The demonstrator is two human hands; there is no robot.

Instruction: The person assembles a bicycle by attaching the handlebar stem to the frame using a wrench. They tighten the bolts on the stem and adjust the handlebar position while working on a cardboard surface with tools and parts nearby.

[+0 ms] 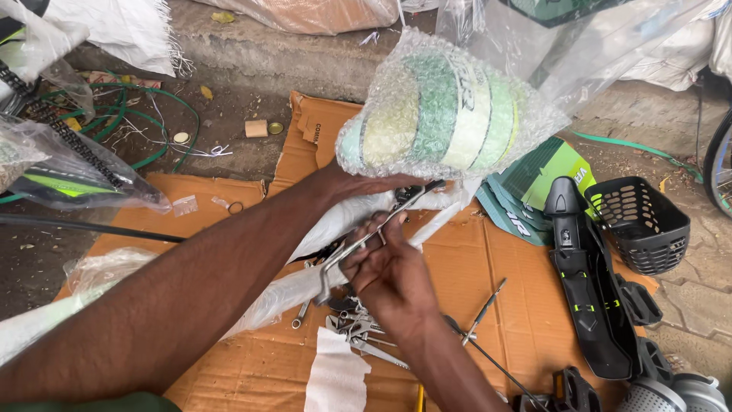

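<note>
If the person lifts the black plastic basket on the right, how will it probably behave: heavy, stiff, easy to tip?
The black basket is probably light for its size, since its walls are full of holes. It likely keeps its shape, as the rim looks moulded and rigid. It already lies tilted at the edge of the cardboard, so a push may tip or slide it.

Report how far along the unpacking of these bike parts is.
Done: a black mudguard, black basket and wrenches lie loose on the cardboard. In hand: the left hand holds up a bubble-wrapped green-and-white part; the right hand grips a bent metal bracket. Left: that part is still wrapped, and a chain remains bagged.
</note>
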